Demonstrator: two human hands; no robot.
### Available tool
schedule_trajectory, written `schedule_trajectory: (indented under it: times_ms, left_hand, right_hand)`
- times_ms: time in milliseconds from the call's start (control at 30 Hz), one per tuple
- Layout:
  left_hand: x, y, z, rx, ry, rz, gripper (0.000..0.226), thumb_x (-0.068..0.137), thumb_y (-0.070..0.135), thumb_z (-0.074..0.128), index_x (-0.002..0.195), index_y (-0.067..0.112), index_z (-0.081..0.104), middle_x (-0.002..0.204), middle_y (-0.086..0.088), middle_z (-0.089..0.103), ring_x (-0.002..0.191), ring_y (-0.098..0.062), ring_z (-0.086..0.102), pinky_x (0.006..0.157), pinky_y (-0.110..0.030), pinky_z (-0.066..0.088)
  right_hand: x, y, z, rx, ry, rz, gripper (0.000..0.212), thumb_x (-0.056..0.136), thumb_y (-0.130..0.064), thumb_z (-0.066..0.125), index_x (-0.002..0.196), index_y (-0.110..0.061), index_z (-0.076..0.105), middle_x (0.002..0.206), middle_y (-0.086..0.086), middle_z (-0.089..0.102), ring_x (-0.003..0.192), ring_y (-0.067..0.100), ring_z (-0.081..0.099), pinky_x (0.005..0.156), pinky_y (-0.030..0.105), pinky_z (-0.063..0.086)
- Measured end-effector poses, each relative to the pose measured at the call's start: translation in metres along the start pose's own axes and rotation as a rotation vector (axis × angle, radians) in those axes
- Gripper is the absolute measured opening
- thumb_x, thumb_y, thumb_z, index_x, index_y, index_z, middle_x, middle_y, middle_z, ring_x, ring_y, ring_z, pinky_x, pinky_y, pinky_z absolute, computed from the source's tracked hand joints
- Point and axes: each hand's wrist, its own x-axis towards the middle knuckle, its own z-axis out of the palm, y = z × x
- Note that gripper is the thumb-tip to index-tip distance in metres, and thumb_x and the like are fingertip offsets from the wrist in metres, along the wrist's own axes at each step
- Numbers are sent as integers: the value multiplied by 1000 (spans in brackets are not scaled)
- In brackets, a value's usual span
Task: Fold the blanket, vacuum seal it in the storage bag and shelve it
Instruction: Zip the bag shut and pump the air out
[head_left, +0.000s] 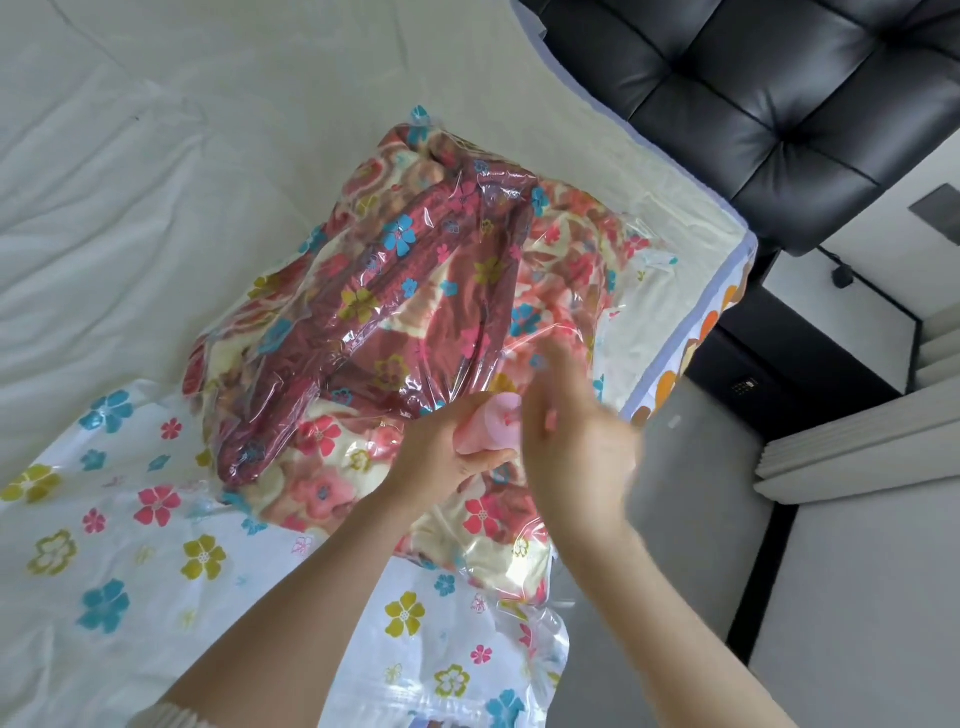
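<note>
A folded blanket (395, 312) in maroon, cream and pink flower print lies inside a clear storage bag (130, 545) printed with coloured flowers, on the bed. The bag's flat empty end spreads toward the lower left. A round pink valve (491, 423) sits on the bag near the blanket's right side. My left hand (447, 457) grips the bag at the valve, fingers curled round its lower side. My right hand (576, 436) is blurred beside the valve, fingers extended over the bag; whether it touches the valve I cannot tell.
The bed's white sheet (156, 182) fills the left and top. The mattress corner (717, 291) with an orange-patterned edge lies at the right. A black tufted headboard (753, 104) stands at upper right, with a grey floor (857, 597) and white panels below.
</note>
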Motion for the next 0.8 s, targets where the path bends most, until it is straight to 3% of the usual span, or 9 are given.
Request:
schedule_trajectory:
  times_ms: [33,100,200,300,433,500,567,667,800]
  left_hand:
    - [1,2,1,25,-1,4,48,69,28,80,114,29,62,81,28,62,76,10,58,66,-3,38]
    - [5,4,-1,13,16,6,51,69,30,79,117,23,62,87,19,64,79,0,60,66,-8,42]
    - [8,1,-2,-27,31,7,51,70,27,82,117,26,62,92,20,65,84,4,58,70,-5,43]
    - [5,0,0,-17,29,0,51,69,26,82,115,30,60,81,29,61,82,6,57,69,-2,39]
    - [1,5,-1,51,5,-9,54,69,24,82,119,23,61,80,21,61,76,0,59,65,-9,38]
    - [2,7,-2,3,12,-24,50,71,23,81,116,30,59,82,24,63,76,4,60,65,-8,41]
    - [4,6,-3,-29,1,-28,50,72,26,80,114,37,56,88,30,62,84,8,60,70,-6,43]
    - [4,6,-1,-25,-14,-30,51,71,28,81,116,36,57,94,26,63,88,1,61,74,-11,46]
    - [2,10,-1,37,-12,-38,42,70,26,78,110,23,63,80,17,64,79,-3,62,71,-20,50]
  right_hand:
    - [-5,3,17,-41,-130,-40,28,89,-14,44,107,-16,65,46,-4,29,37,23,39,39,23,15]
    - [7,5,16,-61,-127,-98,18,83,-13,52,94,-14,66,40,-5,25,32,27,37,41,17,10]
    - [32,1,-40,8,148,-137,14,83,-15,58,91,-19,68,41,0,45,36,30,41,41,22,24]
    - [24,0,-42,136,273,-8,24,87,-20,49,102,-23,67,44,-2,42,39,22,37,42,27,26]
    - [-2,6,21,-62,-236,-115,24,92,-19,40,110,-17,56,46,0,38,44,28,43,42,26,21]
    - [16,11,-3,-55,-137,-131,18,90,-18,48,100,-16,62,44,1,40,42,32,45,42,22,15]
    - [27,4,-48,-8,66,-129,18,90,-22,51,100,-21,66,45,-2,46,43,31,44,44,26,21]
    - [21,5,-44,137,259,33,22,90,-24,46,101,-21,65,45,-6,34,41,21,33,40,27,23]
    - [-1,7,23,-72,-229,-122,29,93,-21,36,113,-16,56,53,4,44,49,31,52,44,27,23]
